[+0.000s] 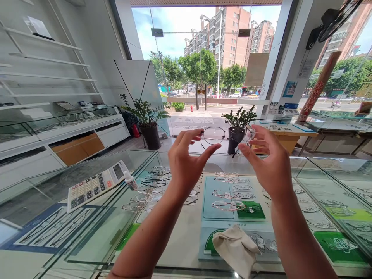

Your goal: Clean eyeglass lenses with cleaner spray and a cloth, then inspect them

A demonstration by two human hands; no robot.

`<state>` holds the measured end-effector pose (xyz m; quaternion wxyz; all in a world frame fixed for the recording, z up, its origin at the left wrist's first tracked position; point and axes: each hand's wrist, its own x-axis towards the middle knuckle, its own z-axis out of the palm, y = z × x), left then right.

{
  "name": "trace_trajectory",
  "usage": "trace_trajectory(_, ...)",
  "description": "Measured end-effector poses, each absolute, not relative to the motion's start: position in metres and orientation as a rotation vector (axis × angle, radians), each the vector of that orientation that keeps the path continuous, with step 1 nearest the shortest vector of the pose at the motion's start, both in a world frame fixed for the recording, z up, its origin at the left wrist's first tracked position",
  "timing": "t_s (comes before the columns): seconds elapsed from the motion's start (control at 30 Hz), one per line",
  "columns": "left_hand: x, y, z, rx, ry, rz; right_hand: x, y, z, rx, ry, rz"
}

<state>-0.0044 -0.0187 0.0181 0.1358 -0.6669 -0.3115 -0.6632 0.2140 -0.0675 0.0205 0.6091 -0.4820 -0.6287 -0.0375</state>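
A pair of thin-framed eyeglasses (214,135) is held up above the glass counter, at the height of the doorway beyond. My left hand (187,155) grips its left end, with the index finger at the frame's corner and the thumb below the lens. On the other side my right hand (269,157) pinches the right end between thumb and fingers. A small pale tag or label shows by the right lens. Below my hands, a crumpled beige cleaning cloth (236,248) lies on the glass top.
Rows of eyeglass frames (229,193) lie in the display counter beneath. A white calculator (95,186) and a small spray bottle (130,180) rest at the left. Beyond stand two potted plants (149,135), a glass door, and a wall fan (334,23) at upper right.
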Motion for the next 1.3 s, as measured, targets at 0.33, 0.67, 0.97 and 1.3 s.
trace_trajectory(0.33, -0.0043, -0.0210, 0.0188, -1.893, -0.885, -1.908, 0.2199, -0.0634, 0.0170, -1.166, -1.456, 0.005)
trace_trajectory(0.67, -0.0027, -0.0239, 0.0184, -1.884, -0.853, -1.876, 0.2228, -0.0622, 0.0174, -1.202, -1.464, 0.055)
trace_trajectory(0.97, -0.0021, -0.0240, 0.0181, -1.839, -0.806, -1.897, 0.2235, -0.0641, 0.0217, -1.218, -1.496, 0.140)
trace_trajectory(1.3, -0.0017, -0.0243, 0.0178, -1.843, -0.827, -1.891, 0.2245, -0.0640, 0.0210, -1.223, -1.451, 0.128)
